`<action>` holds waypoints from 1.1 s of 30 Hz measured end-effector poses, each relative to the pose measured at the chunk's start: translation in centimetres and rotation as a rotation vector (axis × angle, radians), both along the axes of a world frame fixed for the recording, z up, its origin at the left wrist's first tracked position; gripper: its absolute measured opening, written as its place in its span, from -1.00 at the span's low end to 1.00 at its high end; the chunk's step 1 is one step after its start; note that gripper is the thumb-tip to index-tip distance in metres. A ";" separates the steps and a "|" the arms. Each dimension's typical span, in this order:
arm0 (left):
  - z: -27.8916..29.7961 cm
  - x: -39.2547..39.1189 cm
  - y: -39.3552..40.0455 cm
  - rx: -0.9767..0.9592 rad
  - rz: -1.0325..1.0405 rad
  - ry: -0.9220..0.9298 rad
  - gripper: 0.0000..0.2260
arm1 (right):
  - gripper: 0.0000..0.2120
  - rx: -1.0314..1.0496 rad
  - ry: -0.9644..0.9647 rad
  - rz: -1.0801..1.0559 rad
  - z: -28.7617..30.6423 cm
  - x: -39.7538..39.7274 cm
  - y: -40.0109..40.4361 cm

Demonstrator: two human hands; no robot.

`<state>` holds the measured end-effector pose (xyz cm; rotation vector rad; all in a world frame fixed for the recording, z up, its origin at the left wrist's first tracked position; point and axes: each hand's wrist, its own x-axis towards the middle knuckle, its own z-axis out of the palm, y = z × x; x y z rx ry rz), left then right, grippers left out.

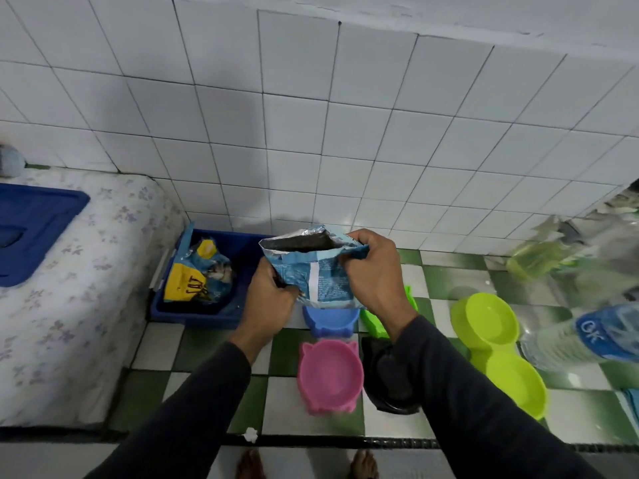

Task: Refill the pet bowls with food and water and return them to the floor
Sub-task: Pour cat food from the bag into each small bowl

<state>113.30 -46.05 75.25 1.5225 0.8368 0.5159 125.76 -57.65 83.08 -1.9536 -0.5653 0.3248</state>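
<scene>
Both hands hold one blue pet-food pouch above the floor: the left hand has its grip closed on the lower left edge, and the right hand pinches the torn top at the right side, so the foil mouth stands open toward 12 o'clock. The pouch hangs directly over the blue bowl; the pink bowl is just below it at 6 o'clock, and a black bowl, partly hidden by the right sleeve, lies beside the pink one. I judge that the food can spill on the checkered floor if the pouch tips too quickly, because the bowls are small and stand close together. The pouch also hides most of the blue bowl from the eyes, so aiming is harder. At 3 o'clock lies a lime double bowl, with a water bottle near it. At 9 o'clock a blue bin holds another food bag, beside a flowered mattress.
</scene>
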 end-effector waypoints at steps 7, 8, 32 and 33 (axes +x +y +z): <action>-1.9 4.3 -7.4 -0.079 0.081 0.017 -0.62 | -0.67 -0.076 -0.006 0.081 -1.2 4.9 -5.5; -2.2 5.0 -8.3 -0.102 0.090 0.004 -0.63 | -0.67 -0.089 -0.014 0.084 -1.5 5.6 -6.1; -6.1 13.6 -17.5 -0.741 0.242 -0.123 -0.67 | -0.85 -0.527 -0.395 0.307 -4.1 11.0 -9.7; -6.1 13.7 -17.4 -0.744 0.239 -0.117 -0.67 | -0.86 -0.535 -0.396 0.309 -4.1 11.0 -9.5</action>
